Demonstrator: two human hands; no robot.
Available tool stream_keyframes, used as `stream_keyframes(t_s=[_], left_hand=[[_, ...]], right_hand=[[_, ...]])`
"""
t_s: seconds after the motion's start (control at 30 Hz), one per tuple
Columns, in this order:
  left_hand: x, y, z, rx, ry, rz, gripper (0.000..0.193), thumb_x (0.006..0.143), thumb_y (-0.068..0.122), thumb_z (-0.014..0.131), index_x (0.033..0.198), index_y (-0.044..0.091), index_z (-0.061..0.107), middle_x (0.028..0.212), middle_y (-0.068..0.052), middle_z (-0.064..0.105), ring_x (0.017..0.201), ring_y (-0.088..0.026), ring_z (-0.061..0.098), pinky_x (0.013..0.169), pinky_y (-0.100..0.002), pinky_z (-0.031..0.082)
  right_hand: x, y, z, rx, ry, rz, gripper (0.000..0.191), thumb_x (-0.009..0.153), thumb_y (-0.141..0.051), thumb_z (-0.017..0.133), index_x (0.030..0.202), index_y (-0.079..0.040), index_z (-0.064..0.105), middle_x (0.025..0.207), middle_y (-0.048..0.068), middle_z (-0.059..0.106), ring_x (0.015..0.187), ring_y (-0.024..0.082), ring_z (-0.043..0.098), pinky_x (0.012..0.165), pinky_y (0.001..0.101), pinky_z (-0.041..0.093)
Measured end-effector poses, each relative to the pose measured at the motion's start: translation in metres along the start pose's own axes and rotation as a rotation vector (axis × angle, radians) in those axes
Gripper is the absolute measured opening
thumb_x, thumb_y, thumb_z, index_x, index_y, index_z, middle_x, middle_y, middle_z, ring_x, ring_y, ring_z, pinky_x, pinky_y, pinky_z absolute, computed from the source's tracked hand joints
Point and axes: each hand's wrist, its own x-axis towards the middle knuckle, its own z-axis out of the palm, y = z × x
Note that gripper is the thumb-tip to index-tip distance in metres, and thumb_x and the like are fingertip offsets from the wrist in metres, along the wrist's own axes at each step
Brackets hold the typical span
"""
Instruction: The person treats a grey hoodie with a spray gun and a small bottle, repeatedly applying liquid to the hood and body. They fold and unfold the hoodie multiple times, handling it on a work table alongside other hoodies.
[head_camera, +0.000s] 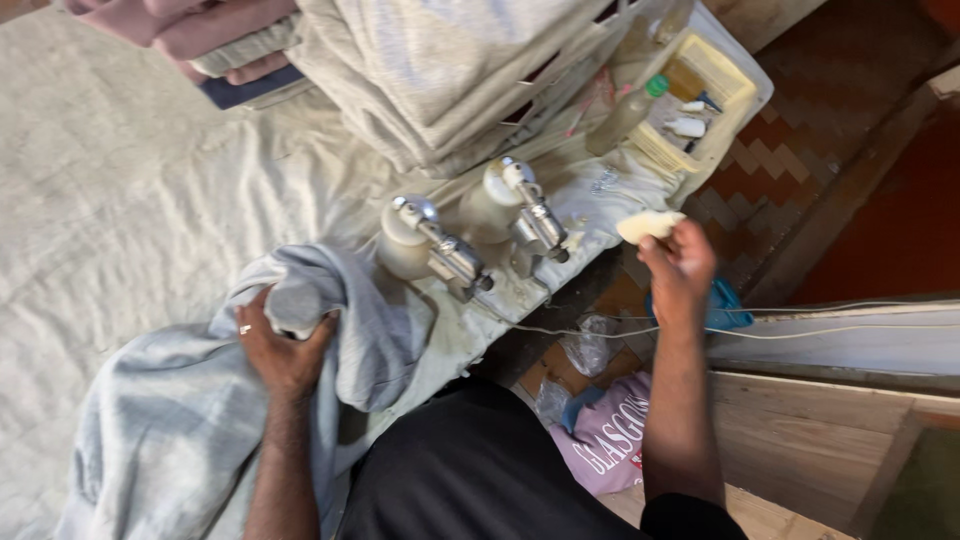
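Head view: left hand (285, 350) clenched on grey garment (190, 420) over rounded form; right hand (680, 270) pinching pale cloth pad (650, 224) beside two irons (470, 235). Step judged: pressing preparation; steady pad placement needed.

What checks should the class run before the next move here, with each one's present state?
1. Left hand grips the grey garment: ok.
2. Right hand holds the pale lump: ok.
3. Lump clear of the two irons: ok, it is apart from them.
4. Irons hot or cold: cannot tell.
5. Cord clear of the right arm: not ok, it runs just beside it.
6. Garment lying flat: not ok, bunched under the left hand.
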Motion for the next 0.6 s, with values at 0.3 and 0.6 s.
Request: stream_keyframes(t_s=[0.3, 0.6], left_hand=[[-0.001, 0.010, -0.008, -0.062, -0.056, -0.110, 0.086, 0.074, 0.043, 0.092, 0.139, 0.001, 0.055, 0.130, -0.024, 0.062, 0.126, -0.043, 0.059, 0.107, -0.055, 0.047], [-0.005, 0.025, -0.011, -0.237, -0.054, -0.231, 0.087, 0.078, 0.040, 0.089, 0.145, 0.001, 0.050, 0.133, -0.019, 0.063, 0.123, -0.033, 0.064, 0.104, -0.047, 0.052]], right_hand=[[0.084, 0.123, 0.006, -0.389, -0.122, 0.029, 0.032, 0.093, 0.001, 0.073, 0.123, 0.000, 0.062, 0.113, 0.009, 0.073, 0.100, 0.017, 0.070, 0.087, 0.0309, 0.057], [0.080, 0.161, 0.010, -0.553, -0.183, 0.009, 0.034, 0.093, 0.001, 0.074, 0.124, -0.001, 0.062, 0.109, 0.009, 0.074, 0.096, 0.020, 0.071, 0.086, 0.0346, 0.056]])
